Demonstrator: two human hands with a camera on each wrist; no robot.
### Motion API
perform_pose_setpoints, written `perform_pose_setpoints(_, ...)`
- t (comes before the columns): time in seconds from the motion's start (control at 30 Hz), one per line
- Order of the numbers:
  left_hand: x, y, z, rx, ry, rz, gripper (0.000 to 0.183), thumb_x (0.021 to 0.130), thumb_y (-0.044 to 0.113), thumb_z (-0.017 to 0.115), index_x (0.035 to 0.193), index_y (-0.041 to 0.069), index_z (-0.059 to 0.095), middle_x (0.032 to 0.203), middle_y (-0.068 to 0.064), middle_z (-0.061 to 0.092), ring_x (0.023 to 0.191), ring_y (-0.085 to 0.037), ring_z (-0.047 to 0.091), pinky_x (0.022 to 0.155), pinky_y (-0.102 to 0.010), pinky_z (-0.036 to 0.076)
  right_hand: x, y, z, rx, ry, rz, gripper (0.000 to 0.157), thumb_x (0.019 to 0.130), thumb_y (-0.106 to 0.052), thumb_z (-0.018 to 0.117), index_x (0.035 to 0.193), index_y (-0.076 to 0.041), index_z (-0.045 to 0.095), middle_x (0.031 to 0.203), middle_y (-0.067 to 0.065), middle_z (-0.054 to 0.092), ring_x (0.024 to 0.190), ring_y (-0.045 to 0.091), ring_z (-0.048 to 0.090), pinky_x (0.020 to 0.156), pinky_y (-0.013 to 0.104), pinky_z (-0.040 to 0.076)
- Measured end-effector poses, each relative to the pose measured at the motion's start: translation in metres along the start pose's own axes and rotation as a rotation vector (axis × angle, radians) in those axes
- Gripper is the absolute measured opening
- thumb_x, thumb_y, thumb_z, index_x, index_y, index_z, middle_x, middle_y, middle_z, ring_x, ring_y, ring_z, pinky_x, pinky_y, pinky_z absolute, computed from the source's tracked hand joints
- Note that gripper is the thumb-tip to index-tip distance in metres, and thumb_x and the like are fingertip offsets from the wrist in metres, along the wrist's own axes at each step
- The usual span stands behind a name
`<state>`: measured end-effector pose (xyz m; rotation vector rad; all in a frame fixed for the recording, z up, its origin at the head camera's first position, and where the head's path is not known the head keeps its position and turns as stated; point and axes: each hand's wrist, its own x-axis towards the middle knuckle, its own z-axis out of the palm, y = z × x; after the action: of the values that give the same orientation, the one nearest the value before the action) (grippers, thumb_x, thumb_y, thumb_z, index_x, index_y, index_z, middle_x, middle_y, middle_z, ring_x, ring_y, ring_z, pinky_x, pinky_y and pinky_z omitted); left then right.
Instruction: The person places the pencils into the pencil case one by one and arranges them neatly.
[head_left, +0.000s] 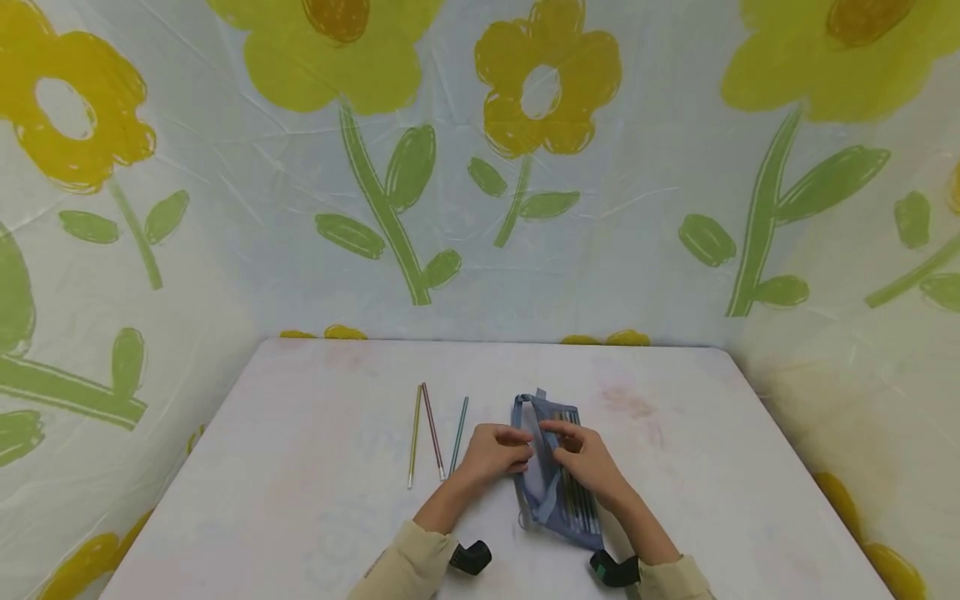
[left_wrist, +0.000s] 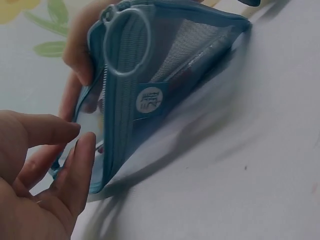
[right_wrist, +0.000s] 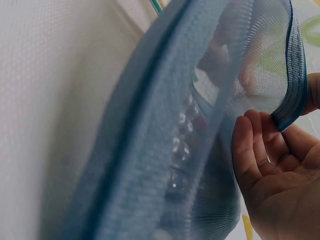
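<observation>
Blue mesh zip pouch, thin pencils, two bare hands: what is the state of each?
Blue mesh zip pouch, unzipped, mouth open
Thin sticks inside it, side by side
Thin yellow pencil, lying on white table
Thin red pencil, lying on table
Thin teal pencil, lying on table
Bare left hand, at pouch opening; grip unclear
Bare right hand, fingers pinching pouch edge

The wrist of the left hand [head_left: 495,457] hides 1 end of the teal pencil [head_left: 461,425]. Below the right hand [head_left: 588,460], mesh blurs the pencils [head_left: 579,505] inside the pouch [head_left: 573,533] past counting. Print on the label [left_wrist: 150,101] beside the left hand is illegibly small. Nearest the right wrist, the pouch is blurred and cropped.
</observation>
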<state>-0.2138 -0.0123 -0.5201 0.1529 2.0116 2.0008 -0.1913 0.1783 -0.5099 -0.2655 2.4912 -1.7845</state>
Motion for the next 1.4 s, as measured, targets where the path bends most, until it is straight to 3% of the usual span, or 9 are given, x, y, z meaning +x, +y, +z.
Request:
perform_pose_setpoints(0.1,-0.002,0.004,-0.010,0.074,-0.028,0.025,0.019,0.082,-0.001,0.074,0.101,-0.003,0.073,0.089,-0.009,0.070,0.072,-0.017,0.067,0.062,-0.030,0.058,0.001,-0.004,-0.001,0.013,-0.006,0.009,0.047,0.082,0.009,0.056,0.129,0.003,0.060,0.133,0.018,0.055,0.101,0.024,0.057,0.074,0.025,0.048)
perform_pose_setpoints(0.33,-0.006,0.013,-0.051,0.346,-0.079,0.181,0.017,0.086,0.005,0.071,0.103,0.001,0.073,0.086,0.000,0.068,0.070,-0.021,0.068,0.057,-0.028,0.056,-0.005,-0.028,-0.005,0.020,-0.031,0.020,0.045,0.081,0.010,0.056,0.126,0.004,0.061,0.134,0.020,0.055,0.115,0.034,0.056,0.082,0.024,0.048)
perform_pose_setpoints(0.5,-0.008,0.016,-0.088,0.503,-0.068,0.269,0.018,0.088,0.008,0.070,0.105,0.002,0.073,0.089,0.002,0.068,0.074,-0.018,0.066,0.060,-0.028,0.055,-0.003,-0.012,-0.005,0.009,-0.023,0.021,0.047,0.082,0.009,0.056,0.129,0.002,0.060,0.139,0.020,0.050,0.121,0.036,0.052,0.084,0.024,0.047)
perform_pose_setpoints(0.6,-0.009,0.017,-0.113,0.589,0.002,0.293,0.019,0.087,0.010,0.072,0.106,0.004,0.073,0.092,0.000,0.069,0.080,-0.016,0.064,0.067,-0.028,0.054,-0.001,0.000,-0.004,-0.005,0.003,0.018,0.047,0.082,0.008,0.056,0.129,0.000,0.061,0.138,0.018,0.051,0.122,0.034,0.051,0.086,0.023,0.047)
perform_pose_setpoints(0.77,-0.011,0.014,-0.148,0.666,0.186,0.223,0.023,0.083,0.009,0.075,0.106,0.006,0.073,0.101,-0.007,0.068,0.090,-0.022,0.062,0.072,-0.034,0.054,0.000,0.004,-0.003,-0.024,0.020,0.024,0.047,0.082,0.008,0.058,0.127,-0.002,0.063,0.134,0.015,0.055,0.113,0.029,0.056,0.083,0.024,0.047)
perform_pose_setpoints(0.87,-0.014,0.010,-0.162,0.672,0.238,0.193,0.026,0.082,0.008,0.076,0.107,0.005,0.073,0.105,-0.009,0.068,0.091,-0.026,0.064,0.071,-0.038,0.055,0.001,0.003,-0.003,-0.034,0.014,0.034,0.046,0.082,0.007,0.058,0.127,-0.003,0.063,0.134,0.014,0.055,0.106,0.026,0.056,0.079,0.025,0.047)
perform_pose_setpoints(1.13,-0.011,-0.003,-0.179,0.586,0.203,0.160,0.028,0.079,0.014,0.081,0.105,0.008,0.073,0.093,-0.003,0.068,0.075,-0.016,0.063,0.065,-0.032,0.054,0.003,0.004,-0.004,-0.016,0.027,0.067,0.046,0.082,0.007,0.058,0.125,-0.006,0.065,0.133,0.012,0.056,0.103,0.024,0.056,0.075,0.025,0.047)
perform_pose_setpoints(1.23,-0.011,-0.005,-0.180,0.559,0.183,0.140,0.031,0.076,0.014,0.083,0.104,0.006,0.073,0.092,-0.004,0.067,0.068,-0.015,0.062,0.059,-0.031,0.053,0.000,0.003,-0.004,-0.003,0.020,0.082,0.046,0.082,0.007,0.058,0.126,-0.006,0.065,0.134,0.012,0.055,0.102,0.023,0.054,0.075,0.025,0.046)
perform_pose_setpoints(1.4,-0.013,-0.003,-0.175,0.607,0.141,0.101,0.035,0.073,0.016,0.085,0.105,0.006,0.073,0.090,-0.004,0.065,0.066,-0.015,0.060,0.059,-0.030,0.052,-0.002,0.001,-0.004,0.002,0.007,0.093,0.047,0.082,0.007,0.059,0.127,-0.005,0.064,0.135,0.013,0.054,0.106,0.024,0.055,0.076,0.026,0.047)
